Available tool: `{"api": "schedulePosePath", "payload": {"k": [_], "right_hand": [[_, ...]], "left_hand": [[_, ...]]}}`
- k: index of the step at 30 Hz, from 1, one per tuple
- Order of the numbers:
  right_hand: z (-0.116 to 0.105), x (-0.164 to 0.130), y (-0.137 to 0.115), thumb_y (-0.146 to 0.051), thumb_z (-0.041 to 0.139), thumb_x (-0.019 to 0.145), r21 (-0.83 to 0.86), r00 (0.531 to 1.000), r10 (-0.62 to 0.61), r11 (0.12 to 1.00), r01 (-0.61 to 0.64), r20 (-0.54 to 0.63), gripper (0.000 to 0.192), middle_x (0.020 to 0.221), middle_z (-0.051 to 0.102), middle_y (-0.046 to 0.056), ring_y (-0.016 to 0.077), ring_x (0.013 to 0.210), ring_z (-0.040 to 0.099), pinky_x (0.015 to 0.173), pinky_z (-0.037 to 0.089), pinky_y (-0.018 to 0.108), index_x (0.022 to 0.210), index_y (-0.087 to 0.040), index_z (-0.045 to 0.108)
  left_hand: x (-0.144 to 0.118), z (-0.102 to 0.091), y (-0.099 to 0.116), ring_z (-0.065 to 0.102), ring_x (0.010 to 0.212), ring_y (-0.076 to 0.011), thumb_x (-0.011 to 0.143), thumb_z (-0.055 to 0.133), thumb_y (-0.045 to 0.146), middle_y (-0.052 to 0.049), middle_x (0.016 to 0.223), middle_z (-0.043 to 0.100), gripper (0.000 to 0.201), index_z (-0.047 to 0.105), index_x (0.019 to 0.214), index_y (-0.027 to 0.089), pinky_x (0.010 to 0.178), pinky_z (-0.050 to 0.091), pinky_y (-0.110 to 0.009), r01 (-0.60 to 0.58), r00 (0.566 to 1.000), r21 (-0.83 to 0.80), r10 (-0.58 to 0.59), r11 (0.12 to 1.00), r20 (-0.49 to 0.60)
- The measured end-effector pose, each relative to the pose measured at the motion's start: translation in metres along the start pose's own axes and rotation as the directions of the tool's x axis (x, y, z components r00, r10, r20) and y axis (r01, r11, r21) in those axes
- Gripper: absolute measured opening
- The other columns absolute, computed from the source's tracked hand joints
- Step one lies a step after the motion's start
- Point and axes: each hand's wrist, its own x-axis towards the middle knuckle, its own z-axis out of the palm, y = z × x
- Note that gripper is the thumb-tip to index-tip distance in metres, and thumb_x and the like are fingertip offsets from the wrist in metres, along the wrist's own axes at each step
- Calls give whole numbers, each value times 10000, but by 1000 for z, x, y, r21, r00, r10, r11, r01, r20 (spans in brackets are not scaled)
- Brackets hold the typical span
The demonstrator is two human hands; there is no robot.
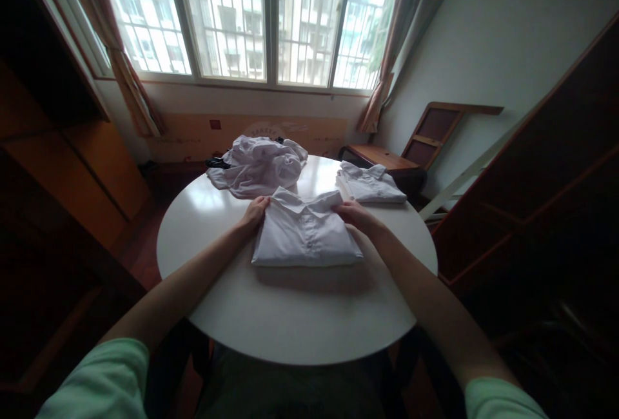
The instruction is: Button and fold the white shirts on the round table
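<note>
Folded white shirt between left grip and right grip, both clamped on its collar-end sides, white surface below.

The left hand is holding one side of a folded white shirt near its collar, and the right hand is holding the other. A rumpled clothes heap is lying beyond the left hand; another folded shirt is resting just beyond the right. A round table is standing beneath both.
</note>
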Motion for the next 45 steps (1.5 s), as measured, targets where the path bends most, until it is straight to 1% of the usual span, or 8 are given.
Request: {"api": "schedulePosePath", "payload": {"k": [8, 18, 23, 26, 31, 37, 42, 45], "right_hand": [[15, 9, 9, -485, 751, 575, -64, 953, -89, 995, 73, -290, 366, 549, 593, 4, 155, 560, 560, 480, 434, 252, 689, -185, 575], [19, 7, 9, -403, 694, 665, 12, 965, 71, 997, -70, -251, 265, 507, 575, -15, 134, 509, 554, 476, 442, 240, 707, -168, 580], [16, 4, 6, -379, 712, 682, -28, 953, 59, 997, -70, -298, 273, 477, 527, -31, 83, 421, 463, 406, 380, 205, 630, -169, 545], [6, 0, -3, -438, 660, 737, -64, 962, 178, 979, -195, -206, 342, 433, 476, -33, 64, 363, 401, 351, 326, 196, 580, -166, 526], [-7, -27, -23, -521, 679, 686, -199, 938, 325, 934, -298, 119, 411, 477, 530, 2, 77, 412, 475, 382, 366, 193, 583, -141, 564], [-6, -67, -26, -485, 731, 615, -362, 905, 275, 920, -150, 324, 381, 503, 500, -32, 71, 476, 441, 440, 326, 198, 568, -139, 579], [-10, -86, -22, -460, 720, 626, -366, 857, 276, 924, -111, 435, 344, 570, 527, -26, 73, 513, 414, 471, 272, 213, 654, -129, 630], [-12, -90, -20, -475, 708, 639, -358, 853, 275, 927, -112, 443, 364, 569, 504, -32, 67, 508, 393, 479, 248, 216, 672, -123, 622]], "left_hand": [[1, 4, 0, 428, 529, -94, 669, 602, 370, 24, 598, 510, 228, 537, 673, 152, 504, 337, -215, -52, 992, 35, 56, 998, -111], [3, 7, 1, 444, 519, -109, 693, 598, 438, 23, 563, 495, 287, 527, 675, 160, 518, 368, -233, 11, 997, -26, -13, 1000, -78], [7, 1, 0, 500, 657, -132, 684, 609, 280, 7, 690, 532, 156, 514, 737, 168, 638, 396, -247, -127, 956, 275, 192, 953, -223], [0, -5, 11, 517, 700, -147, 677, 635, 287, -10, 730, 543, 184, 505, 739, 172, 671, 400, -264, -189, 931, 399, 293, 897, -217], [-18, -14, 30, 505, 496, -125, 675, 672, 403, 0, 588, 549, 303, 515, 768, 161, 484, 348, -239, -8, 1000, 305, 3, 952, 17], [-47, -18, 35, 464, 376, -106, 603, 736, 443, 26, 462, 522, 366, 585, 768, 153, 389, 311, -212, 186, 951, 359, -259, 915, 167], [-71, -24, 42, 527, 496, -115, 590, 746, 439, -34, 635, 622, 384, 671, 820, 141, 435, 351, -208, 225, 786, 344, -379, 912, 489], [-74, -31, 45, 530, 541, -109, 575, 769, 387, -34, 689, 636, 388, 682, 845, 122, 468, 358, -203, 211, 697, 399, -424, 892, 578]]}}
